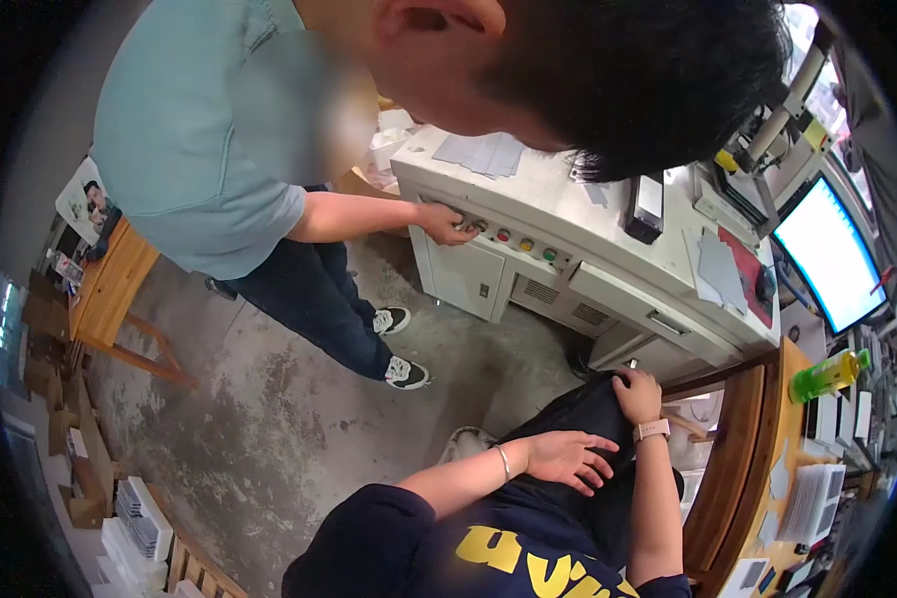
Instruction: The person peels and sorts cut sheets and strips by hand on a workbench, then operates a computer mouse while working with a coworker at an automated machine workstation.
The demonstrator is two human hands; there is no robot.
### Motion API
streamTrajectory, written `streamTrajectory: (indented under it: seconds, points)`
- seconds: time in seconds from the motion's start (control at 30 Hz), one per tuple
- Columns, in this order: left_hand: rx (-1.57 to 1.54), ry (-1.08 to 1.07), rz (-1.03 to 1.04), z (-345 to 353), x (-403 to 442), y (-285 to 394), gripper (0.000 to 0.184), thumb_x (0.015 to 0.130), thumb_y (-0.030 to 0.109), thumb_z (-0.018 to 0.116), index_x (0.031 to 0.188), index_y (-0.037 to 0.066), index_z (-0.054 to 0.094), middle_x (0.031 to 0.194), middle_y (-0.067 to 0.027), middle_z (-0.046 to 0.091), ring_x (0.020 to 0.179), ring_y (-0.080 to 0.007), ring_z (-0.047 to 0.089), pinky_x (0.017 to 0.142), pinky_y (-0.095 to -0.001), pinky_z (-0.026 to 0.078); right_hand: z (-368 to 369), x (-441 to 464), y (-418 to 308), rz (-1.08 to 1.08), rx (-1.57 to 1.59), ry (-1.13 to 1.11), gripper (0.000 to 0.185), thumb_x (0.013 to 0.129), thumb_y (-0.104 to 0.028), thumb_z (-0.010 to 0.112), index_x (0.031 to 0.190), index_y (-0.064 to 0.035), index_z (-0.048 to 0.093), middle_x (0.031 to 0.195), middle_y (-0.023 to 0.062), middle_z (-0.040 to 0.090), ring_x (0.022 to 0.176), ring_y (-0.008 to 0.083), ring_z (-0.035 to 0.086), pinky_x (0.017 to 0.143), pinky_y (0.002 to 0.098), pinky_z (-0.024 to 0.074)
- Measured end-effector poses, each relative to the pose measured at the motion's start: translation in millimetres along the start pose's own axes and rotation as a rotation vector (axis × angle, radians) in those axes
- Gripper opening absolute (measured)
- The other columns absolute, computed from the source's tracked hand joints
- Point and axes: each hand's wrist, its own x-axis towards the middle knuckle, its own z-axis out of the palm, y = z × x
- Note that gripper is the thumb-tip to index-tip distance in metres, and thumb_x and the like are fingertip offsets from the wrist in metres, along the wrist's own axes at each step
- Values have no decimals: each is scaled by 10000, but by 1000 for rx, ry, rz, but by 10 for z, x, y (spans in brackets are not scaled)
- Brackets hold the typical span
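My left hand, with a bangle at the wrist, lies palm-down over the lap of my black trousers. Its fingers are spread and hold nothing. Over the knee rests my right hand, wearing a pink-banded watch. Its fingers are laid loosely on the cloth, without an object in them. Across from me a co-worker in a light blue shirt leans over a white machine cabinet. The co-worker's hand touches a knob on the front panel, beside several coloured buttons.
To my right, a wooden desk carries a green bottle and stacked papers. A lit monitor stands behind it. Grey sheets lie on the cabinet top. A wooden stool and cardboard boxes stand at left.
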Motion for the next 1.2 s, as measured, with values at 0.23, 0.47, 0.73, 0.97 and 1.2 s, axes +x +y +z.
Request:
streamTrajectory:
  seconds: [0.23, 0.47, 0.73, 0.97, 1.2]
  points:
    - [19, 18, -28, 18, 35, -26, 429, 1001, 338, 355, 1375, 126, 356, 1168, -157, 557, 1020, -272, 587, 918, -453, 471, 1, -58, 41, 35, -14, 27, 284, 820, -340, 571, 942, -125, 710, 1014, 128, 657, 1000, 324, 579, 876, 436, 450]
    - [45, 48, -27, 13, 59, -54, 437, 975, 368, 420, 1344, 140, 371, 1143, -158, 558, 1015, -280, 584, 910, -466, 469, 25, -75, 66, 50, 7, 45, 264, 821, -339, 581, 944, -146, 712, 995, 120, 650, 1000, 320, 574, 880, 441, 443]
    - [40, 66, -36, 15, 56, -50, 426, 989, 357, 386, 1356, 141, 366, 1149, -155, 562, 1015, -279, 587, 913, -460, 469, 55, -74, 86, 61, 8, 47, 258, 822, -337, 583, 947, -150, 710, 987, 109, 643, 1001, 310, 567, 880, 436, 433]
    - [40, 61, -44, 13, 59, -43, 429, 1001, 346, 357, 1378, 141, 357, 1168, -156, 558, 1029, -275, 585, 921, -453, 466, 82, -71, 115, 75, 35, 49, 262, 815, -345, 583, 939, -152, 711, 988, 84, 651, 1021, 295, 558, 904, 437, 404]
    - [54, 88, -54, 42, 66, -33, 436, 998, 348, 372, 1378, 135, 348, 1170, -164, 552, 1028, -277, 583, 925, -459, 465, 79, -76, 120, 67, 66, 58, 260, 811, -342, 580, 939, -159, 713, 993, 82, 651, 1022, 291, 557, 907, 431, 404]
